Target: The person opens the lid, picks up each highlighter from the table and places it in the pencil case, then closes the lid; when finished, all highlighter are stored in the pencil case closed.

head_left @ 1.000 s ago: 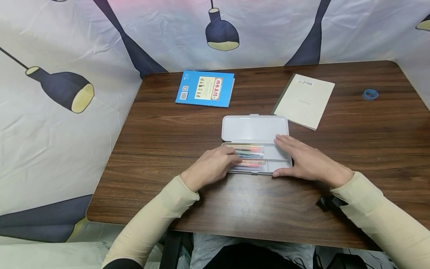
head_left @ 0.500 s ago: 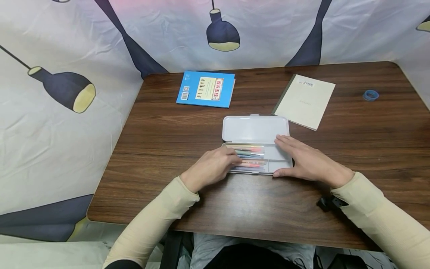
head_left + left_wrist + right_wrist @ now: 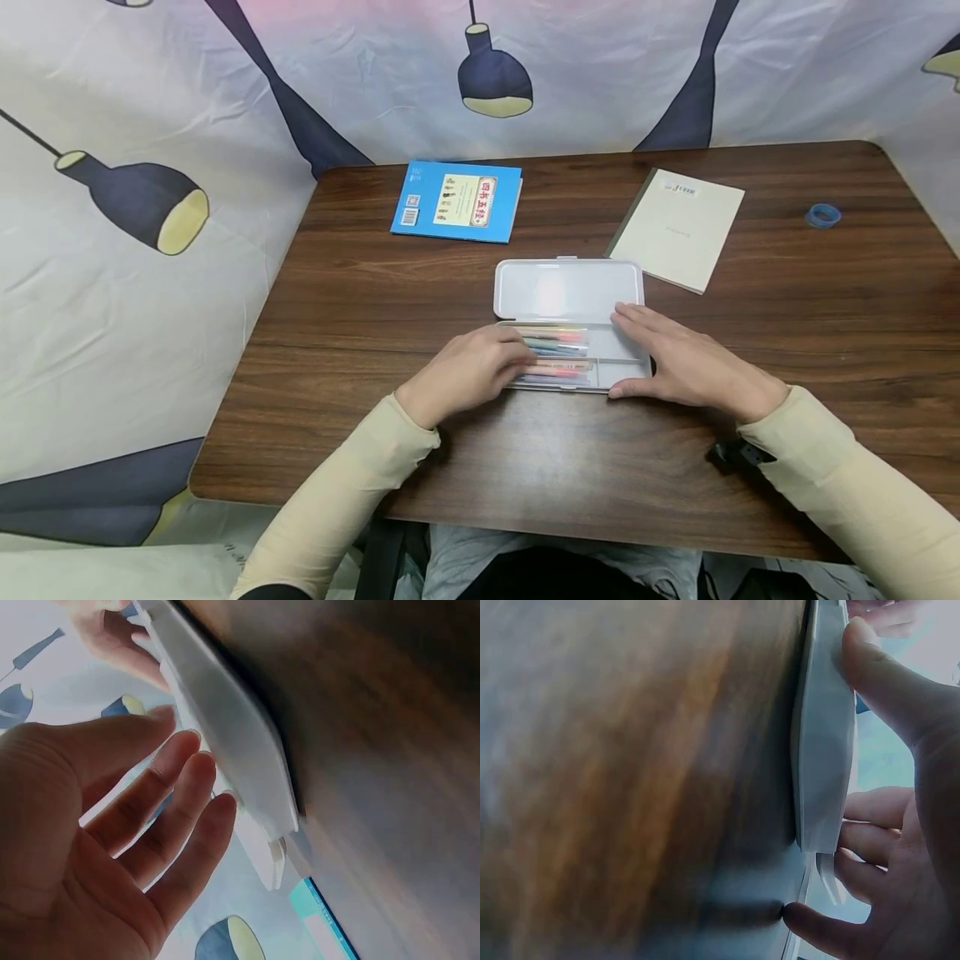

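A white pencil case (image 3: 626,346) lies with its lid (image 3: 562,287) raised on the table in the head view. Several pens (image 3: 558,367) in pale colours rest in its two long compartments. My left hand (image 3: 474,367) reaches over the left end, its fingertips at the pens and hiding their left ends. In the left wrist view, those fingers (image 3: 199,832) are loosely bent at the case's rim. My right hand (image 3: 678,362) holds the case's right end, thumb on the near edge and fingers toward the hinge. The right wrist view shows the thumb (image 3: 885,679) against the case wall.
Behind the case lie a blue book (image 3: 456,202) on the left and a pale notebook (image 3: 678,229) on the right, close to the lid's corner. A blue tape roll (image 3: 823,216) sits at the far right of the brown table (image 3: 337,333). A patterned curtain hangs behind.
The head view has shifted slightly. Both hands stay at the two ends of the pencil case; the left hand's fingers moved very little, and the pens look nearly unmoved.
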Available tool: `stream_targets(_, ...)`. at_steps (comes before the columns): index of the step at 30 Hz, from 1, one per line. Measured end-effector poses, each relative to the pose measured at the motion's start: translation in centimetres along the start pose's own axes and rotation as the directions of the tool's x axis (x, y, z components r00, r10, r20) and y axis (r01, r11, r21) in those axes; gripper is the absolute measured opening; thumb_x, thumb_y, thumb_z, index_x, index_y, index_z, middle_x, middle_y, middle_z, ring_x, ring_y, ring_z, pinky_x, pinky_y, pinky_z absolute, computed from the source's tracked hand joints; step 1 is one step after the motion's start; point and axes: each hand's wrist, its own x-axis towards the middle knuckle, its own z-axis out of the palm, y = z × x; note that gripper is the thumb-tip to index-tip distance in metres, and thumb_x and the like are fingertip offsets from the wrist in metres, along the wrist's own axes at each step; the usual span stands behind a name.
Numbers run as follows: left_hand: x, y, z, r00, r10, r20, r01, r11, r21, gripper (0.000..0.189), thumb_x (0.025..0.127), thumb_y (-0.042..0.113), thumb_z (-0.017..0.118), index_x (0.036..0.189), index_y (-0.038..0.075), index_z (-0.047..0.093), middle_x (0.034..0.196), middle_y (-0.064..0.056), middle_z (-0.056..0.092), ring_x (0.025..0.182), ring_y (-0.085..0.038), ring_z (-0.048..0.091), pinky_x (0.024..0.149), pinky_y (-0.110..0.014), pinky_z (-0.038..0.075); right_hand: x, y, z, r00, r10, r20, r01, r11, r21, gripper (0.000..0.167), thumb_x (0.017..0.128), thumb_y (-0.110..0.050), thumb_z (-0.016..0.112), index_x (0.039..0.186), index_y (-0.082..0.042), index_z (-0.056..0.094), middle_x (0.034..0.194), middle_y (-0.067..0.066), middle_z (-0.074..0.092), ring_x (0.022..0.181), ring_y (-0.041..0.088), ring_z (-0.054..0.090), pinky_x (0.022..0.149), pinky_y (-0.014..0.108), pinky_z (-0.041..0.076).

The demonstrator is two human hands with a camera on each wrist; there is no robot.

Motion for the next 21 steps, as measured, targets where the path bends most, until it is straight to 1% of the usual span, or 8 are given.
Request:
stream_targets(3,0.2,-0.3,-0.5,0.998,-0.062,-0.007,0.062,0.998,-0.018,0.019,0.096,0.02,0.067,0.113,0.016,0.076,0.109,0.0,0.07,0.104,-0.015,0.064,0.088,-0.035,0.055,0.0,0.2,-0.3,0.998,-0.023,-0.064,0.022,1.0,-0.012,0.091,0.085,-0.064,0.067,0.151,-0.007,0.042,0.159,0.013,0.035,0.144,0.034,0.036,0.105,0.057,0.042)
stream_targets(6,0.8,-1.0,-1.2,0.986,-0.168,-0.022,0.166,0.984,-0.065,0.024,0.096,0.021,0.067,0.117,0.012,0.074,0.112,-0.003,0.07,0.103,-0.018,0.064,0.088,-0.037,0.055,0.3,0.6,-0.9,0.983,-0.03,-0.182,0.026,0.999,-0.023,0.072,0.089,-0.049,0.072,0.144,-0.007,0.053,0.15,0.014,0.049,0.137,0.033,0.046,0.102,0.056,0.045)
stream_targets(8,1.5,-1.7,-1.9,0.967,-0.253,-0.038,0.248,0.962,-0.117,0.027,0.096,0.021,0.067,0.12,0.009,0.072,0.114,-0.006,0.068,0.101,-0.02,0.063,0.087,-0.037,0.054,0.7,0.9,-1.7,0.968,-0.003,-0.251,-0.002,1.0,-0.019,0.064,0.09,-0.041,0.073,0.141,-0.007,0.056,0.144,0.015,0.054,0.133,0.033,0.05,0.101,0.056,0.045)
stream_targets(10,2.4,-2.5,-2.7,0.94,-0.339,-0.039,0.328,0.929,-0.169,0.033,0.096,0.022,0.068,0.126,0.008,0.069,0.118,-0.008,0.066,0.1,-0.02,0.061,0.087,-0.038,0.053,1.4,1.5,-2.5,0.958,0.037,-0.284,-0.039,0.999,-0.003,0.06,0.092,-0.037,0.072,0.141,-0.007,0.055,0.141,0.015,0.056,0.132,0.034,0.051,0.102,0.057,0.044)
stream_targets(12,3.3,-3.4,-3.3,0.912,-0.41,-0.011,0.4,0.895,-0.199,0.042,0.096,0.026,0.068,0.133,0.008,0.063,0.124,-0.009,0.063,0.105,-0.022,0.059,0.09,-0.04,0.051,2.2,2.2,-3.4,0.958,0.086,-0.273,-0.083,0.996,0.021,0.062,0.093,-0.039,0.07,0.143,-0.007,0.052,0.143,0.016,0.054,0.132,0.035,0.05,0.103,0.058,0.042)
stream_targets(14,4.2,-4.3,-3.8,0.886,-0.462,0.046,0.461,0.863,-0.207,0.05,0.095,0.029,0.068,0.14,0.009,0.057,0.131,-0.01,0.06,0.114,-0.023,0.057,0.097,-0.042,0.049,3.1,2.8,-4.1,0.965,0.127,-0.228,-0.119,0.992,0.048,0.067,0.095,-0.041,0.067,0.147,-0.006,0.047,0.144,0.018,0.052,0.131,0.036,0.05,0.103,0.058,0.041)
stream_targets(18,6.3,-5.8,-4.1,0.847,-0.499,0.186,0.528,0.832,-0.172,0.063,0.095,0.034,0.069,0.148,0.01,0.046,0.143,-0.01,0.053,0.129,-0.025,0.05,0.109,-0.045,0.042,5.1,3.9,-4.9,0.982,0.155,-0.109,-0.146,0.986,0.086,0.075,0.095,-0.043,0.066,0.151,-0.002,0.038,0.14,0.023,0.054,0.125,0.038,0.055,0.103,0.056,0.043)
stream_targets(21,7.5,-6.6,-4.0,0.824,-0.498,0.271,0.547,0.824,-0.149,0.068,0.094,0.035,0.069,0.151,0.01,0.042,0.15,-0.01,0.048,0.134,-0.025,0.046,0.113,-0.046,0.038,6.4,4.4,-5.0,0.989,0.138,-0.059,-0.133,0.987,0.086,0.071,0.093,-0.039,0.07,0.147,0.0,0.044,0.129,0.023,0.062,0.116,0.036,0.06,0.099,0.053,0.047)
